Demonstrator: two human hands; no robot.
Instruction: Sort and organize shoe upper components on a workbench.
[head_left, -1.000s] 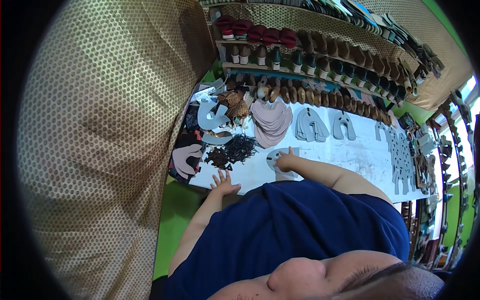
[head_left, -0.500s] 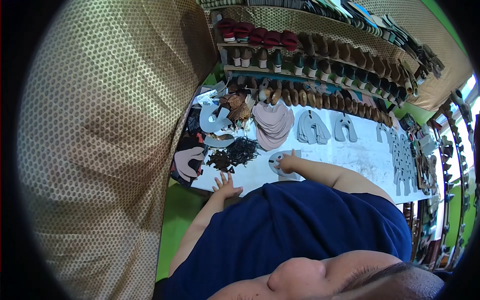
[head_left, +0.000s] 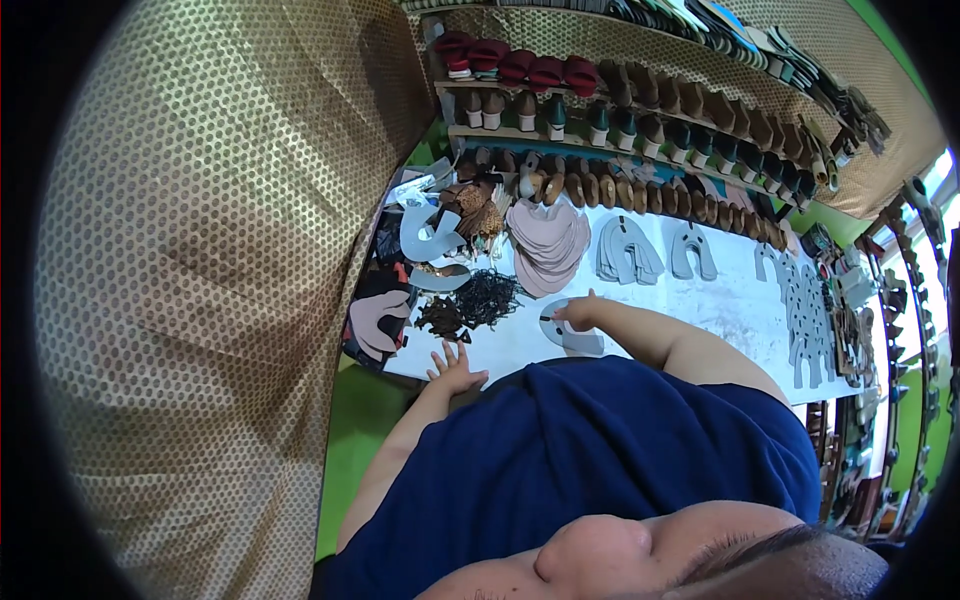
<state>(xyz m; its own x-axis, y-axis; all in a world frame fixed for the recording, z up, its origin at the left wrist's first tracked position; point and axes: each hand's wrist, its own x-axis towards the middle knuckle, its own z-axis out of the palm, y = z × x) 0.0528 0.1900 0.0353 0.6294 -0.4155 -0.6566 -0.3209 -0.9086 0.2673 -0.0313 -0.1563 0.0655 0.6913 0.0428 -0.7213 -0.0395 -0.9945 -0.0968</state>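
My right hand [head_left: 578, 312] rests on a grey curved shoe-upper piece [head_left: 580, 341] lying on the white tabletop. Its fingers reach toward a small black strip [head_left: 546, 318] on that piece, and the thumb stands apart from them. At the table's near edge my left hand [head_left: 457, 373] is open, fingers spread, holding nothing. Just beyond it lie a small heap of dark brown strips [head_left: 441, 317] and a tangle of black strips [head_left: 487, 298]. Part of the grey piece is hidden under my right hand.
Behind lie a fanned stack of pinkish pieces [head_left: 548, 247] and grey arched pieces with black strips [head_left: 627, 250]. More grey pieces [head_left: 806, 330] overlap at the right. Shelves of shoes [head_left: 640, 130] rise at the back; a gold patterned curtain [head_left: 220, 280] hangs left.
My right hand has shifted slightly up on the grey piece, and its fingers sit closer together. The left hand stays in place.
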